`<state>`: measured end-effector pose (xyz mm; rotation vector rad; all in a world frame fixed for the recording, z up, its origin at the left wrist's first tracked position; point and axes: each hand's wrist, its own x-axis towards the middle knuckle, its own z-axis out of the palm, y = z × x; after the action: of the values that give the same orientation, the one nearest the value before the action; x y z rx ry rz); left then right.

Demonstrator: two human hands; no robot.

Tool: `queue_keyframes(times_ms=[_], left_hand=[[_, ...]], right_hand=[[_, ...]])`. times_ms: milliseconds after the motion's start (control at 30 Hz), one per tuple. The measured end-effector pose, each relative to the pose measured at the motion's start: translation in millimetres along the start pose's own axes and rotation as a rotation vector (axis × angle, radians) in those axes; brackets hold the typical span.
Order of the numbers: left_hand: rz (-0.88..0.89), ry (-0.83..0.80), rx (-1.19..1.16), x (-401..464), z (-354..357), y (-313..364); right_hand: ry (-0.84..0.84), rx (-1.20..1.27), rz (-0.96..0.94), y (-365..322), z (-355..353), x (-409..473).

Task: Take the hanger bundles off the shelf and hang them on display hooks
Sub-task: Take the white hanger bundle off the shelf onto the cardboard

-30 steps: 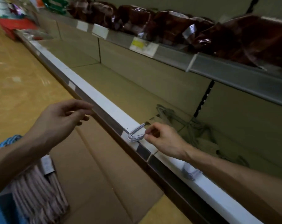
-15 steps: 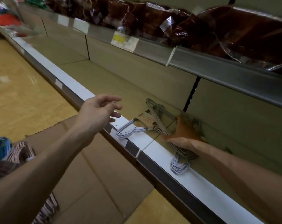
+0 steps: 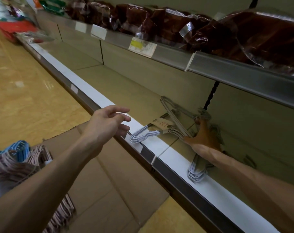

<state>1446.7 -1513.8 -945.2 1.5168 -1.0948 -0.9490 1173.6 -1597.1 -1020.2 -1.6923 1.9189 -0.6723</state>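
Observation:
A bundle of grey wire hangers (image 3: 166, 126) with a cardboard band lies flat on the lower shelf (image 3: 126, 88), its hooks poking over the white front rail. A second hanger bundle (image 3: 196, 170) lies to its right, hooks also over the rail. My right hand (image 3: 203, 137) reaches deep into the shelf and rests on the hangers where the two bundles overlap, fingers spread over the wires. My left hand (image 3: 107, 123) hovers open just left of the first bundle's hooks, touching nothing.
An upper shelf (image 3: 227, 71) with dark red wrapped packs and price tags overhangs the lower one. A flattened cardboard box (image 3: 112, 187) lies on the floor below. More hanger bundles, pink and blue (image 3: 16, 158), sit at the lower left.
My right hand let go of the hooks at the rail and reached deeper into the shelf onto the hangers. My left hand moved right, toward the first bundle's hooks.

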Motion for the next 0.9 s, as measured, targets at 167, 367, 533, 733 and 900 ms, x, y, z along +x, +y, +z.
queue_keyframes(times_ms=[167,367,533,733,900], left_hand=[[-0.033,0.008,-0.003,-0.6,-5.8,-1.8],[-0.073,0.02,-0.057,-1.8,-6.7,-2.4],[-0.191,0.061,-0.222,-0.3,-10.3,-3.2],[-0.242,0.183,-0.592,3.1,-31.0,-2.1],[-0.164,0.302,-0.824,1.3,-50.7,1.4]], right_hand=[[0.002,0.069,-0.06,-19.5,-5.1,-4.3],[-0.194,-0.008,-0.042,-29.7,1.3,-15.5],[-0.1,0.069,-0.353,-50.9,17.7,-36.9],[-0.213,0.184,-0.526,-82.5,32.2,-61.9],[-0.268,0.213,-0.595,-102.1,43.1,-82.3]])
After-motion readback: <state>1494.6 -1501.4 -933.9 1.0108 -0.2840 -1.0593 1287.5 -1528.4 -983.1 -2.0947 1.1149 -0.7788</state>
